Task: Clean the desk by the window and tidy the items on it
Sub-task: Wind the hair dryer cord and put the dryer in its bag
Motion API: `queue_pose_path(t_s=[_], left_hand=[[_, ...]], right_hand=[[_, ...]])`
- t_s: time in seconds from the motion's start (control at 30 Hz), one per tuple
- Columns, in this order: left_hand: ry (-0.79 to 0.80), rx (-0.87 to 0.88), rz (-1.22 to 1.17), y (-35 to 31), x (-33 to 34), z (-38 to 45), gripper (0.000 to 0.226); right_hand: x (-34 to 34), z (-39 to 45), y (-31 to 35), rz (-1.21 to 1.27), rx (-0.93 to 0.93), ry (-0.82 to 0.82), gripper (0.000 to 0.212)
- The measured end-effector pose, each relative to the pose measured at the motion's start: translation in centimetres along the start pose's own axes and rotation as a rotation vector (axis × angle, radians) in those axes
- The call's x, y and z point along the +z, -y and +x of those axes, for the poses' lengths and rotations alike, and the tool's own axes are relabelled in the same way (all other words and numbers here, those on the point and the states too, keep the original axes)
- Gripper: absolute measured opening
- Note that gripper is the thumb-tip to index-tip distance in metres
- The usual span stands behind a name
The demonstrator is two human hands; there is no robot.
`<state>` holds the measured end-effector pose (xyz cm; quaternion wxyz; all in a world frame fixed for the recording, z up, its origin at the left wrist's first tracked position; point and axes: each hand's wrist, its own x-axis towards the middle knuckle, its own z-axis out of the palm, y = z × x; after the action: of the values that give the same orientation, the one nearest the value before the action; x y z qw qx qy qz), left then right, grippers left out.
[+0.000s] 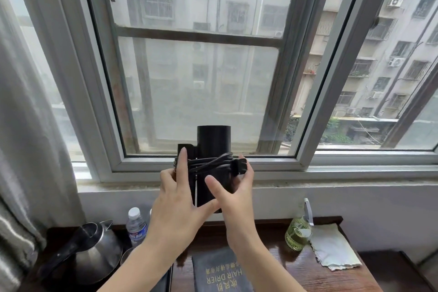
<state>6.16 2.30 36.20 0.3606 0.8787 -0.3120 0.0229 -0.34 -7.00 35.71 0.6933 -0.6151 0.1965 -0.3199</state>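
I hold a black hair dryer upright in front of the window, above the dark wooden desk. Its black cord is wound around the body, and the plug sticks out to the right. My left hand grips the dryer's left side, with the index finger stretched up along it. My right hand grips the right side, its fingers curled at the plug and the thumb across the front. A dark fabric bag printed "HAIR DRIER" lies on the desk below my hands.
A steel kettle stands at the left on a dark tray, with a water bottle behind it. A green spray bottle and a white cloth sit at the right. The window sill runs behind the desk; a curtain hangs left.
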Motion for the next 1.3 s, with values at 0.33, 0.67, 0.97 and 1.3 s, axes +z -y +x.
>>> queue_pose_path(t_s=[0.33,0.67,0.97,1.3], left_hand=[[-0.132,0.224,0.113,0.2,3.4,-2.0,0.123],[-0.006,0.273,0.021,-1.5,6.7,-3.3,0.111],[0.128,0.363,-0.061,-0.5,9.9,-4.9,0.088],[0.289,0.172,-0.372,4.2,16.3,-9.7,0.051]], right_hand=[[-2.4,1.0,-0.7,0.012,0.032,-0.074,0.085],[-7.0,0.1,-2.7,-0.129,0.016,-0.162,0.095],[-11.5,-1.2,-5.8,-0.051,0.107,-0.274,0.081],[-16.8,-4.7,-12.5,0.064,0.465,-0.342,0.085]])
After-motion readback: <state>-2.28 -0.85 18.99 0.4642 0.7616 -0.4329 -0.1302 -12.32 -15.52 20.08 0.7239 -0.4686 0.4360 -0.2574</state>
